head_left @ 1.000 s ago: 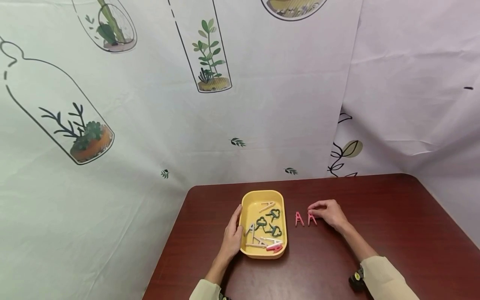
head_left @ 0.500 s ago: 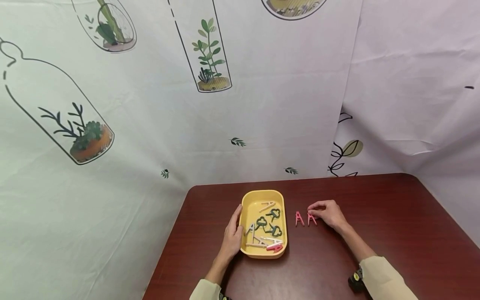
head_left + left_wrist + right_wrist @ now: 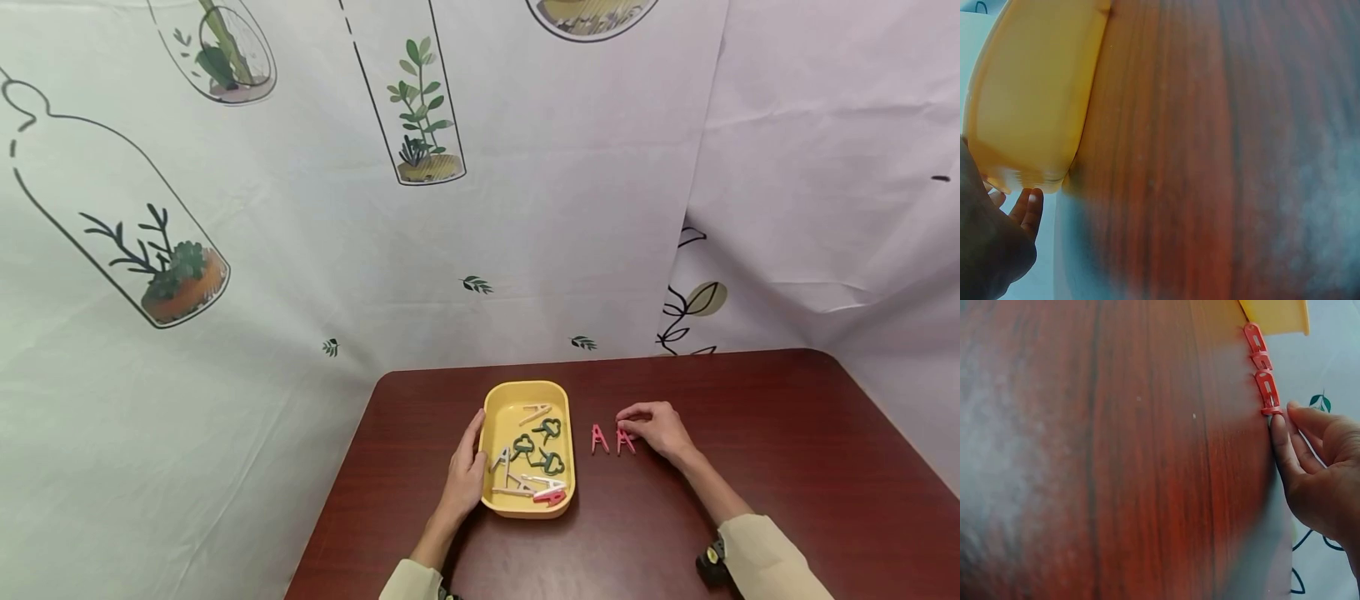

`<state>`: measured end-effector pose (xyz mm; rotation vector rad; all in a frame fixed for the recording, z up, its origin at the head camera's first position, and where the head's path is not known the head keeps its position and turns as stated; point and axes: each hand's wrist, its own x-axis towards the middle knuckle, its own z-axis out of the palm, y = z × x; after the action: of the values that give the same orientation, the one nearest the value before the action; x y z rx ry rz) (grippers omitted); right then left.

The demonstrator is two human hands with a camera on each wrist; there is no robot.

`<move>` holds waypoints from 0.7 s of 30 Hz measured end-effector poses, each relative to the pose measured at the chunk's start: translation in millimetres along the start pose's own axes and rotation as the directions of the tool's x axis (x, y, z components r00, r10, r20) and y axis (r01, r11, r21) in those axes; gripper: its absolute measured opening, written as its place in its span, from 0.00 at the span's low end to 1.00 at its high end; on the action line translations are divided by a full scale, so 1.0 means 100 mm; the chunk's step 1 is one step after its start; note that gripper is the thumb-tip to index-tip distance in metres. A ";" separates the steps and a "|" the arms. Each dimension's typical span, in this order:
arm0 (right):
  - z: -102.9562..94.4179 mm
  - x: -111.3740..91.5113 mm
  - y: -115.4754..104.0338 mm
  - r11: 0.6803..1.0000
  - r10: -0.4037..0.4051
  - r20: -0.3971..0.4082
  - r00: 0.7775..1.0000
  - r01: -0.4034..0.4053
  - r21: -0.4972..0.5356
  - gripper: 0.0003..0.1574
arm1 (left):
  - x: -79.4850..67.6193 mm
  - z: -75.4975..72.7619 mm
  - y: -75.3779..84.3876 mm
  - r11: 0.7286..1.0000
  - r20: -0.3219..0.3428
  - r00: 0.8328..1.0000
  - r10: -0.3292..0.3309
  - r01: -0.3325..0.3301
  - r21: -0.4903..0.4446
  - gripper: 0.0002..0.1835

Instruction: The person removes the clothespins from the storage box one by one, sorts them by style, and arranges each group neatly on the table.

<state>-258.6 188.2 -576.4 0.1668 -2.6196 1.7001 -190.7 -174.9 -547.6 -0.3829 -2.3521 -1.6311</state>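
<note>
In the head view my left hand (image 3: 467,471) lies along the left wall of a yellow tray (image 3: 487,492), its fingers fairly straight against the outside. The left wrist view shows those fingers (image 3: 1034,203) touching the tray's end. To the right of the tray, my right hand (image 3: 660,429) pinches the top of a pink clothespin (image 3: 626,443) between thumb and fingertip. A second pink clothespin (image 3: 598,439) is beside it on the left, untouched. Both look like a letter A, with legs towards me.
Inside the tray are several pale clothespins (image 3: 536,412), dark green plant clips (image 3: 551,462) and a reddish-pink clothespin (image 3: 553,497). The tray stands on a dark red-brown table (image 3: 652,533). Behind the table hangs a white printed cloth (image 3: 540,250).
</note>
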 end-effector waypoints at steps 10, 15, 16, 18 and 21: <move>0.00 -0.03 0.00 1.000 0.014 0.008 1.000 -0.014 -0.001 0.09 | 0.00 0.00 0.01 1.000 -0.001 1.000 0.005 -0.005 -0.003 0.35; 0.02 -0.03 -0.01 1.000 0.008 -0.002 1.000 -0.008 -0.015 0.09 | 0.02 0.03 -0.06 1.000 -0.018 1.000 0.004 -0.003 0.005 0.35; 0.03 -0.03 -0.01 1.000 0.003 -0.003 1.000 -0.003 -0.019 0.09 | 0.02 0.04 -0.10 1.000 -0.023 1.000 0.004 -0.003 0.009 0.35; 0.04 -0.02 -0.01 1.000 -0.003 -0.008 1.000 0.002 -0.021 0.09 | 0.03 0.05 -0.18 1.000 -0.030 1.000 0.005 -0.004 0.022 0.36; 0.05 -0.01 0.00 1.000 0.004 -0.015 1.000 -0.004 -0.019 0.08 | 0.03 0.05 -0.30 0.999 -0.027 1.000 0.003 -0.002 0.046 0.37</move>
<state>-257.0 183.9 -578.6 0.1479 -2.6259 1.6700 -204.5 -180.5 -574.7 -0.3523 -2.3635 -1.5678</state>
